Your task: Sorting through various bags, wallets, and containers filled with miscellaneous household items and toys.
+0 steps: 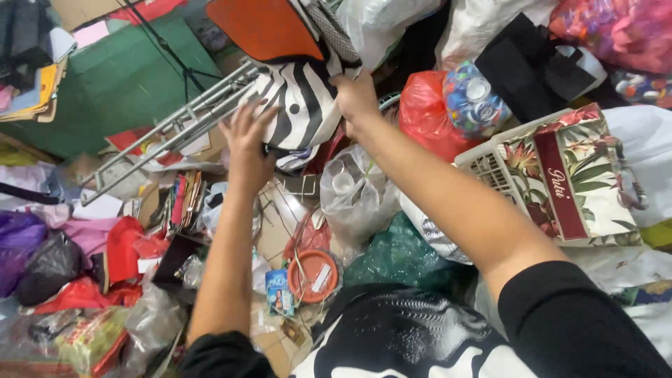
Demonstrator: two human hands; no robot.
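A black-and-white zebra-striped bag (301,105) hangs in front of me, below an orange flap (262,28). My left hand (248,140) is spread flat against its left side, fingers apart. My right hand (355,98) grips its right edge near the top. Both arms reach forward over a cluttered pile.
A folded metal rack (168,129) leans to the left against a green surface (119,77). A red plastic bag (423,112), a sack of bottle caps (472,98) and a white basket (483,164) with a floral bag (567,175) lie right. Clear bags, an orange lid (313,275) and papers lie below.
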